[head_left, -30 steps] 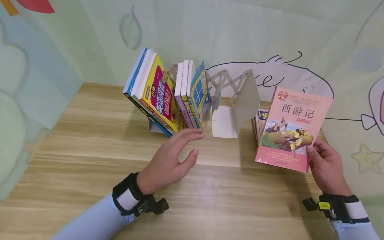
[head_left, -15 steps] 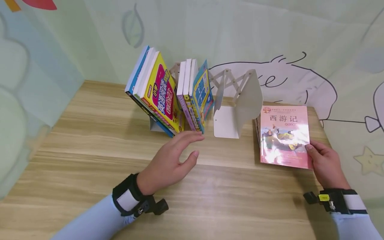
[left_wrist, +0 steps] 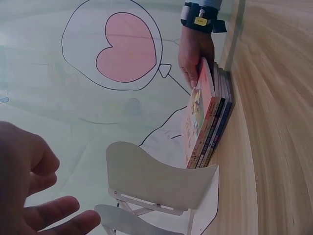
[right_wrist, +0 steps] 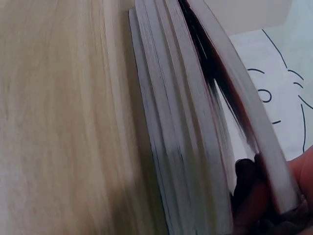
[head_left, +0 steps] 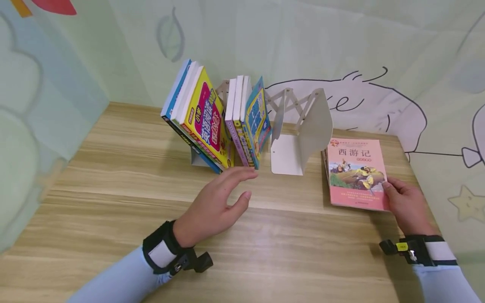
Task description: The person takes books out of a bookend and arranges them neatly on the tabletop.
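Observation:
At the right of the table, my right hand [head_left: 409, 210] pinches the right edge of a pink paperback book [head_left: 356, 181], thumb on the cover. This book lies over a stack of books [left_wrist: 215, 129]. In the right wrist view its near edge [right_wrist: 249, 83] is lifted off the stack, with a gap where my fingers sit underneath. My left hand [head_left: 212, 210] holds nothing; its fingers are relaxed and spread from the thumb, just in front of the upright books. A yellow book [head_left: 206, 122] leans left there, beside a blue-and-yellow book [head_left: 257, 115] and white-edged ones.
A white metal expanding book rack [head_left: 316, 126] stands against the wall, with books in its left sections and a bare right section. The wooden table [head_left: 284, 252] meets a patterned wall covering [head_left: 303, 38] at the back and sides.
My right hand has brought the pink book down and slightly left, from tilted in the air to lying over the stack. The left hand has stayed in place.

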`<state>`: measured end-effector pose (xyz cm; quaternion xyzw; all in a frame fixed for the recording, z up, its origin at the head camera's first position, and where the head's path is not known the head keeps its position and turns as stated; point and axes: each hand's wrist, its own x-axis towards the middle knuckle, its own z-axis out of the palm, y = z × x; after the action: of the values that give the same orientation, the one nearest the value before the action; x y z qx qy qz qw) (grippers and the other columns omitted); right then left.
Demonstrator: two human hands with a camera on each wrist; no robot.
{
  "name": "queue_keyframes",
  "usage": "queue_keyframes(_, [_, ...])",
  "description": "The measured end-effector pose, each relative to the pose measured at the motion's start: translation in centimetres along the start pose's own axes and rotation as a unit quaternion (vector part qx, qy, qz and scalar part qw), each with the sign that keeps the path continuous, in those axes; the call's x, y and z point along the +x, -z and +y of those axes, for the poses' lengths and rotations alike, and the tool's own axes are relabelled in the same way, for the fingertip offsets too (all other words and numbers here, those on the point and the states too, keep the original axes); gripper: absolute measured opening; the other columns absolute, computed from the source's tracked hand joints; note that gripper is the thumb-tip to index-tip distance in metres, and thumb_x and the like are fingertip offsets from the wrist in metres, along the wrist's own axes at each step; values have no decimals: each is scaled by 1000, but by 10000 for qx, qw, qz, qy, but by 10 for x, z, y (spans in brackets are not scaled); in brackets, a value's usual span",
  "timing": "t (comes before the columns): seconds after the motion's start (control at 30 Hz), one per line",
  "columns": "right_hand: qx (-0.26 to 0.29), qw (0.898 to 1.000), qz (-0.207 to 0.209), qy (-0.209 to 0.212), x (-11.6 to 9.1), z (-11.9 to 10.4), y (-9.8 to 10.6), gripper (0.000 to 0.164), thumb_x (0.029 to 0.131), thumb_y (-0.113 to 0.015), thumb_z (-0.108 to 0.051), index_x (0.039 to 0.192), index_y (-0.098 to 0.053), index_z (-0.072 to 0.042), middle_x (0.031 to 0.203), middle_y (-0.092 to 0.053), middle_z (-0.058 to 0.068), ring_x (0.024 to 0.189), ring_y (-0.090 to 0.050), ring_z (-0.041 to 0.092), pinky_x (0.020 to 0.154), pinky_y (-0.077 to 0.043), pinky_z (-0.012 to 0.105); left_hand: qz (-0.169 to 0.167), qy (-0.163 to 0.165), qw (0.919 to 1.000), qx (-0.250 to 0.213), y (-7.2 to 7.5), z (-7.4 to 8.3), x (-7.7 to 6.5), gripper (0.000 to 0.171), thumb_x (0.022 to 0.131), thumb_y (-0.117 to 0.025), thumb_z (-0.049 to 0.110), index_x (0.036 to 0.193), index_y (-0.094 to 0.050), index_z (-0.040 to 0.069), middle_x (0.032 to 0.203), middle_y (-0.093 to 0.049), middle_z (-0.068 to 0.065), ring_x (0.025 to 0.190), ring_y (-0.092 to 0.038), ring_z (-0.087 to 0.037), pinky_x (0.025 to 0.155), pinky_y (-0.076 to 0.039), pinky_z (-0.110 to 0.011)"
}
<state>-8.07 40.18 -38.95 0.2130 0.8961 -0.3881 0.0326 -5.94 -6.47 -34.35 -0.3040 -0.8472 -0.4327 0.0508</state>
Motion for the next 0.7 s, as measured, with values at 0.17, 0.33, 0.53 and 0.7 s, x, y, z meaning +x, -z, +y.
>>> queue_keyframes(0.17, [15, 9995, -293, -137, 1, -1, 3, 67, 104, -40, -52, 157, -28, -12, 160, -31, 20, 130, -40, 33, 91, -52, 18, -34, 158, 9997, 203, -1, -1, 0, 42, 101, -57, 24, 141, -54, 13, 148, -51, -1, 138, -48, -17, 113, -42, -41])
queue_keyframes(0.33, [-120, 9994, -327, 15, -1, -1, 4, 74, 101, -46, -55, 158, -26, -13, 160, -31, 23, 138, -35, 42, 98, -53, 32, -29, 170, 9995, 270, -1, -2, 1, 42, 100, -58, 22, 142, -54, 14, 148, -51, -1, 138, -47, -16, 113, -42, -40])
queue_keyframes(0.53, [-195, 9996, 113, 168, -10, -7, -3, 71, 101, -53, -44, 157, -30, -8, 153, -37, 29, 130, -40, 45, 88, -55, 30, -32, 145, 9994, 301, 0, -1, 2, 42, 100, -57, 22, 141, -54, 13, 149, -50, -3, 139, -46, -19, 114, -41, -43])
queue_keyframes(0.7, [-422, 9903, 741, 1095, -25, -21, -14, 56, 101, -56, -26, 148, -43, 3, 145, -46, 30, 129, -45, 46, 102, -40, 64, -80, 272, 9993, 243, 1, 0, 2, 42, 100, -58, 23, 141, -54, 14, 150, -49, -3, 141, -43, -20, 115, -40, -46])
